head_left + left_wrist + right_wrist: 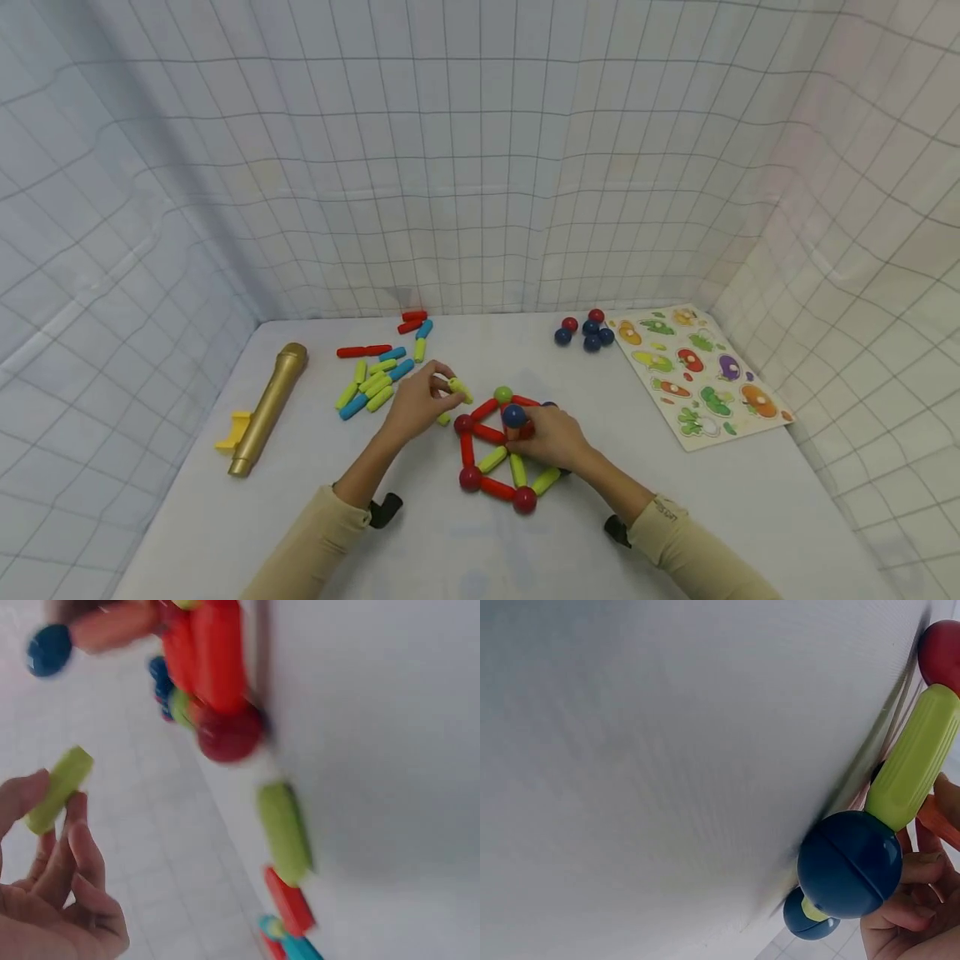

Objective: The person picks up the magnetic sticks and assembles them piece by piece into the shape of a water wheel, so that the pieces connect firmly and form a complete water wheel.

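My left hand (pixel 417 406) pinches a short yellow-green magnetic rod (pixel 60 789) between thumb and fingers, raised above the table. My right hand (pixel 553 437) holds an orange rod (pixel 116 627) in the middle of a flat frame; a dark blue ball (pixel 513 416) sits on that rod's upper end. The frame joins red rods (pixel 467 451) and yellow-green rods (pixel 913 759) through red balls (pixel 470 477), a green ball (pixel 503 395) and blue balls (pixel 850 864). My right hand hides part of the frame's centre. A loose yellow-green rod (pixel 284 834) lies beside the frame, under my left hand.
Left of the frame lie several loose rods (pixel 378 384) in red, blue and yellow-green. At the back right are loose red and blue balls (pixel 591 328), next to a vegetable picture board (pixel 705 375). A gold tube (pixel 268 408) with a yellow piece (pixel 235 431) lies far left.
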`<state>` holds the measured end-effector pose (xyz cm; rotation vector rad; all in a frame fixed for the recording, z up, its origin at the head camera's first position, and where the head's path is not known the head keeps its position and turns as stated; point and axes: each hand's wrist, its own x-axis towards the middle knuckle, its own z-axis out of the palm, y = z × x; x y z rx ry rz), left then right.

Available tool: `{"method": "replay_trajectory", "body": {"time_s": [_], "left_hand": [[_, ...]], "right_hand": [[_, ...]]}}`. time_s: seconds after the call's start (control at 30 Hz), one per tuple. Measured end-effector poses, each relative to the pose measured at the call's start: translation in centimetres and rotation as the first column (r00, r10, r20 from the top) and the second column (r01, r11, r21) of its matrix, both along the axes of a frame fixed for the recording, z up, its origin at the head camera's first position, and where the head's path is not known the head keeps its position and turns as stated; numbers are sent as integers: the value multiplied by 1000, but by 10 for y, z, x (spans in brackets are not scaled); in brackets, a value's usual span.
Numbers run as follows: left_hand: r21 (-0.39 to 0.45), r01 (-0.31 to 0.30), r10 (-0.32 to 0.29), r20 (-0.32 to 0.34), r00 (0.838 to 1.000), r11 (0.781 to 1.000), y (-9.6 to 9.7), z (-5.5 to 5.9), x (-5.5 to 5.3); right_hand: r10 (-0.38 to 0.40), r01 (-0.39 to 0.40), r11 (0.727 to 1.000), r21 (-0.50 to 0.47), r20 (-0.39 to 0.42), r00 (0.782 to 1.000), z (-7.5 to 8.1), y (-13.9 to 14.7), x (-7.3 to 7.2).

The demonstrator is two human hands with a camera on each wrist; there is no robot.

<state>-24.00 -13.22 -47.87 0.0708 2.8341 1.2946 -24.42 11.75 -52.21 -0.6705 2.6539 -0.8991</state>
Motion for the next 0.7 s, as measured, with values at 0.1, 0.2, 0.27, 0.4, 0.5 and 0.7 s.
{"method": "replay_trajectory", "body": {"time_s": [0.1, 0.2, 0.27, 0.4, 0.5, 0.7], "left_hand": [[104, 86, -87, 8, 996, 991, 14, 10, 10], [141, 130, -132, 9, 991, 981, 24, 14, 14], [156, 151, -154, 8, 988, 976, 28, 13, 13], [163, 187, -193, 24, 981, 969, 29, 11, 11], [84, 204, -208, 34, 978, 975, 20, 6, 7], [-431, 178, -172, 54, 984, 884, -11, -22, -12]], "right_hand": [[-9, 9, 1000, 5, 3, 1000, 0, -1, 1], [-9, 9, 1000, 10, -5, 1000, 0, -1, 1], [-10, 10, 1000, 10, -14, 1000, 0, -1, 2], [-13, 13, 1000, 10, -18, 1000, -1, -1, 4], [-16, 16, 1000, 12, -18, 1000, -1, -1, 4], [-24, 23, 1000, -5, -16, 1000, -2, 2, 3]]}}
